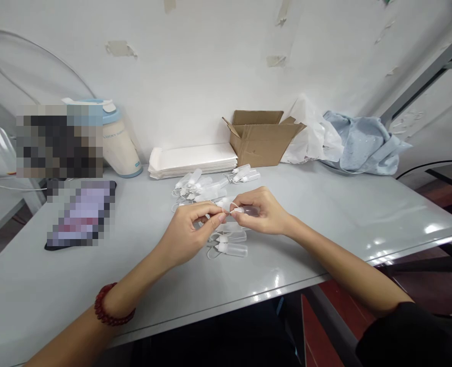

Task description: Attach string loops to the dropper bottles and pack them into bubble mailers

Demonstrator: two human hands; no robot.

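A small clear plastic bottle [250, 210] with a white top and a thin strap lies in my right hand [266, 211], whose thumb and fingers are closed around it. Fingertip to fingertip with it, my left hand [187, 232] pinches the thin white strap at the bottle's tip; the exact grip is too small to make out. Beneath and in front of my hands lie more of these bottles, such as one bottle [233, 249] near me on its side. Behind my fingers is a loose pile of bottles [201, 186], partly covered by my hands.
A stack of white flat boxes or envelopes [193, 159] lies along the wall beside an open cardboard box [262, 140]. Right of that are a white plastic bag [312, 135] and a light blue bag [367, 142]. A drinking bottle [121, 145] and a blurred phone [82, 211] are at left.
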